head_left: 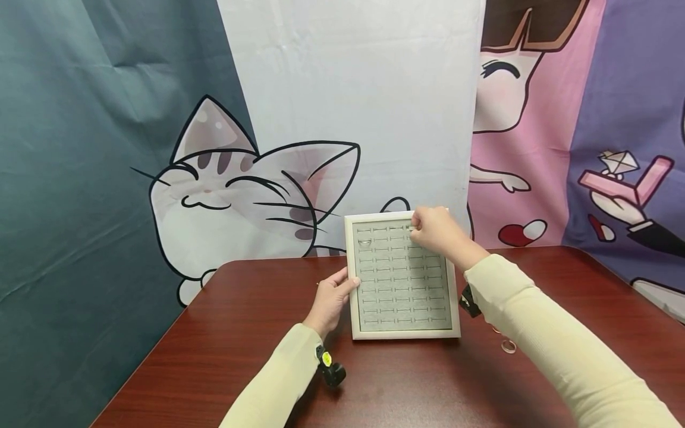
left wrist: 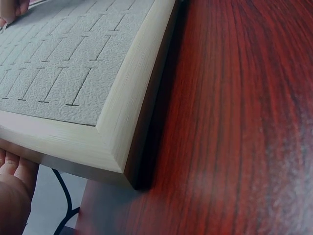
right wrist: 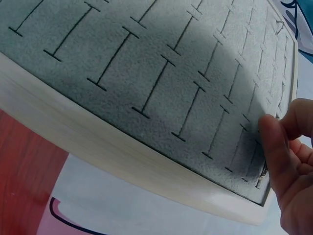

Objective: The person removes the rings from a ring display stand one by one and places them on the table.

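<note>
A framed ring display board (head_left: 404, 276) stands tilted on the table, its grey padded face cut with rows of short slots. My left hand (head_left: 330, 300) grips its left edge, thumb on the front of the frame and fingers behind. At the upper right of the board, my right hand (head_left: 436, 230) pinches a small ring against the slots; the fingers mostly hide it. In the right wrist view, thumb and index finger of the right hand (right wrist: 293, 161) press near the corner of the padding. One ring (head_left: 364, 242) sits in a slot at the upper left.
More rings (head_left: 508, 346) lie on the reddish-brown table (head_left: 257, 309) to the right of the board, partly behind the right forearm. A printed cloth backdrop (head_left: 407, 89) hangs behind the table. A dark cable (left wrist: 63, 196) shows beyond the table edge in the left wrist view.
</note>
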The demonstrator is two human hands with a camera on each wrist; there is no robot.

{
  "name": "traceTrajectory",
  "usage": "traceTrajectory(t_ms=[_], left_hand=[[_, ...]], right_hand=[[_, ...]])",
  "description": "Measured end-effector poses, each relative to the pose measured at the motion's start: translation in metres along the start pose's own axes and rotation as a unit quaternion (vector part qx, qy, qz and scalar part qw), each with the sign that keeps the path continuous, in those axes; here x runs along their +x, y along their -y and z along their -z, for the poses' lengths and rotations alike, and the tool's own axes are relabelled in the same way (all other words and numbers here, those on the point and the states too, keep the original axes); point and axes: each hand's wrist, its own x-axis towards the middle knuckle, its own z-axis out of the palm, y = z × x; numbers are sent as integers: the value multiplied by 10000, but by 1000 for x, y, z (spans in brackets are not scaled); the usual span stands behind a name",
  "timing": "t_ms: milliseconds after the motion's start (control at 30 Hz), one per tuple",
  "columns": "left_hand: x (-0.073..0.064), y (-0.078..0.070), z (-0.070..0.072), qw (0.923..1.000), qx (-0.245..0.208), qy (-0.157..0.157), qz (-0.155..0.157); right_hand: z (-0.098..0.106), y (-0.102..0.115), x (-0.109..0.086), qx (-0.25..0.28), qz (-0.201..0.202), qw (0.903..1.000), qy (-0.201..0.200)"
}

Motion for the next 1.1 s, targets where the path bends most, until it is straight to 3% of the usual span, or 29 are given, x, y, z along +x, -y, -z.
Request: traceTrajectory(t_ms=[433,633,933,1100], left_hand=[[1,1,1,9999,80,-21,58],[1,2,0,9999,61,-39,86],[0,1,1,9998,63,20,167],[-4,-9,-1,9997,133,89,165]], right_hand=[[-5,2,1,-183,38,9998,-36],[-9,1,-2,-117,65,9996,-234],[-12,-8,-6,170,345,9983,-446],[-11,-13,-6,218,705,9953,-632]])
